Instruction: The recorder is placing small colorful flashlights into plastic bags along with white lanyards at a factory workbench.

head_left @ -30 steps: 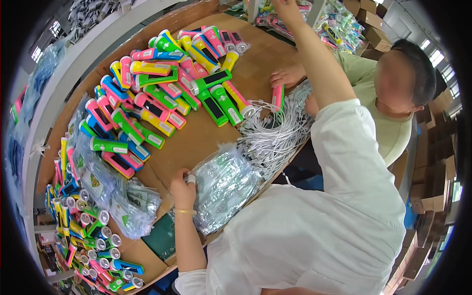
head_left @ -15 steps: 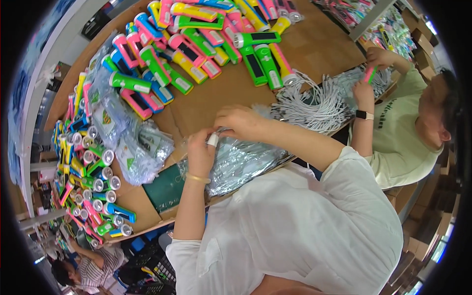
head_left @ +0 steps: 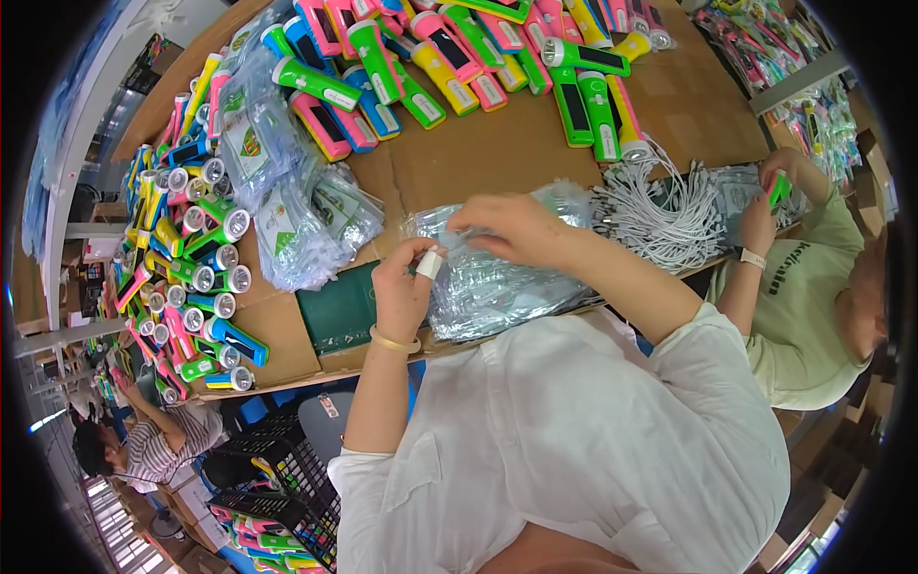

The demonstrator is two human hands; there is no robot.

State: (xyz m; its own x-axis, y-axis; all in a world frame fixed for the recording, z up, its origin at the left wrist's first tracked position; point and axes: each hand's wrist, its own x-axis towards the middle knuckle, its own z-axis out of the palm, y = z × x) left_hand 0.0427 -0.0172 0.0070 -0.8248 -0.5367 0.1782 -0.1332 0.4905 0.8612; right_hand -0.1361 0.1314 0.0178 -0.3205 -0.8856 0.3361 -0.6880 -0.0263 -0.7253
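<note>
A stack of clear plastic bags (head_left: 507, 304) with silvery contents lies at the table's front edge before me. My left hand (head_left: 402, 295), with white tape round a finger and a band at the wrist, pinches the edge of a clear plastic bag (head_left: 435, 222) at the stack's left end. Just right of it, my right hand (head_left: 521, 230) hovers over the stack, palm down. Its fingers are bent but apart, and nothing shows in them. Right of the stack lies a bundle of white cables (head_left: 660, 215).
Colourful flashlights (head_left: 449, 57) are heaped at the back, and more flashlights (head_left: 196, 277) at the left. Printed plastic bags (head_left: 296, 225) lie between. A co-worker (head_left: 803, 297) at the right holds a green item (head_left: 779, 188). A black crate (head_left: 287, 469) stands below the table's left side.
My hands have parted slightly; the right has moved off the left's fingertips. The view has shifted, so the table sits further right. The co-worker's hands now hold a green item instead of a pink one.
</note>
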